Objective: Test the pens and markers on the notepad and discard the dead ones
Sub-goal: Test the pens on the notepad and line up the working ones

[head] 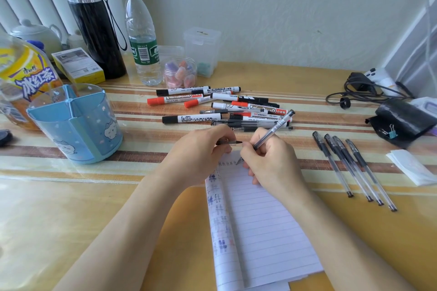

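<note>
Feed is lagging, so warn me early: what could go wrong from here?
The gel pen in the right hand marks near the top edge of the notepad; a stroke may run onto the striped table cover. The left hand pinches its black cap, which might get lost in the marker pile just beyond.

Gel pen (272, 130) tilted — tip on lined notepad (262, 222).

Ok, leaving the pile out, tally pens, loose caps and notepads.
Pens: 5, four laid at right, one in the right hand
Loose caps: 1, in the left hand
Notepads: 1
Total: 7
</note>
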